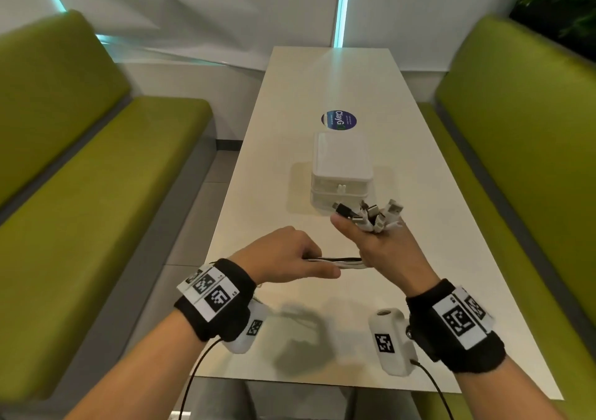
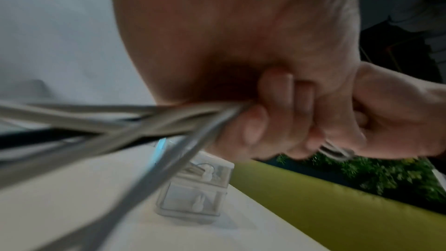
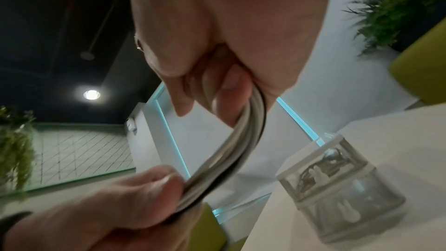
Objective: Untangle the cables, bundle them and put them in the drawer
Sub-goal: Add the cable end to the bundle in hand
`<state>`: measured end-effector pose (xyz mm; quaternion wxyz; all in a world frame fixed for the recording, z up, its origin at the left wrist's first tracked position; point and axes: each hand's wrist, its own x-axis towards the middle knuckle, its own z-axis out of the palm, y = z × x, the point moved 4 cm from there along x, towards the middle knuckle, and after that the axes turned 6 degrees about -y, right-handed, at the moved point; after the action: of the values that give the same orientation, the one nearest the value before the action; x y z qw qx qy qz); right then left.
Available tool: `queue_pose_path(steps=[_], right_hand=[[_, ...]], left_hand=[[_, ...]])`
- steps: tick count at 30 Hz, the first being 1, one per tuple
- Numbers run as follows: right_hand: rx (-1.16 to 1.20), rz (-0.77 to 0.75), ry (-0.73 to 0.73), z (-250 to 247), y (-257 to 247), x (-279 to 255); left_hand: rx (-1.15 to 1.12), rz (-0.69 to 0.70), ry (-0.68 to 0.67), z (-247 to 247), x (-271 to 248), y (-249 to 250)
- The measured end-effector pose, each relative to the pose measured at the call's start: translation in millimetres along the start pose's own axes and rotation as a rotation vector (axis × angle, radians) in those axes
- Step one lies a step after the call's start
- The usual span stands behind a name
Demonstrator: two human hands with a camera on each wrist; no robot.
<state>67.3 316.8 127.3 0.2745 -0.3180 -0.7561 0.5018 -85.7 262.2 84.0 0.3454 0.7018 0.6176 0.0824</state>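
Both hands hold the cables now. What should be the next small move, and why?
Probably fold the stretched cables back toward the right hand, to make one bundle. The right hand already grips the plug ends, and the left hand holds the same strands pulled straight between the two hands. They look parallel, not knotted. The drawer box appears shut.

glossy white table (image 1: 322,306), translucent plastic drawer box (image 1: 342,161)
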Motion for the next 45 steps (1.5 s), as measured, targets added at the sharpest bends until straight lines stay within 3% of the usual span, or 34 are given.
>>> queue_pose_path(steps=[5,8,11,16,21,26,29,34,40,43,45], right_hand=[[-0.409,-0.051,-0.042,0,5,7],[-0.653,-0.083,-0.153,5,8,5],[-0.739,-0.123,-0.229,14,10,3],[-0.883,-0.02,-0.327,22,24,12],[-0.912,0.052,-0.372,25,32,9],[-0.883,0.145,-0.457,11,16,-1],[-0.869,0.103,-0.528,13,18,-3],[-0.838,0.023,-0.563,13,29,0],[-0.744,0.126,-0.539,9,33,-2],[-0.623,0.147,-0.467,9,31,-3],[-0.678,0.119,-0.463,10,29,-3]], left_hand=[[-0.003,-0.018,0.006,-8,-2,-5],[0.031,-0.008,0.036,-8,-1,-4],[0.031,0.041,0.065,-7,-2,8],[0.087,0.094,0.102,-14,-1,22],[0.125,0.087,0.095,-15,3,20],[-0.092,0.032,-0.011,-15,-4,1],[-0.144,0.079,-0.073,-11,-5,2],[-0.088,0.144,-0.033,-12,-2,9],[0.101,0.132,0.071,-11,-4,12],[0.059,0.119,0.16,-16,-6,11],[0.04,0.118,0.176,-16,-7,12]])
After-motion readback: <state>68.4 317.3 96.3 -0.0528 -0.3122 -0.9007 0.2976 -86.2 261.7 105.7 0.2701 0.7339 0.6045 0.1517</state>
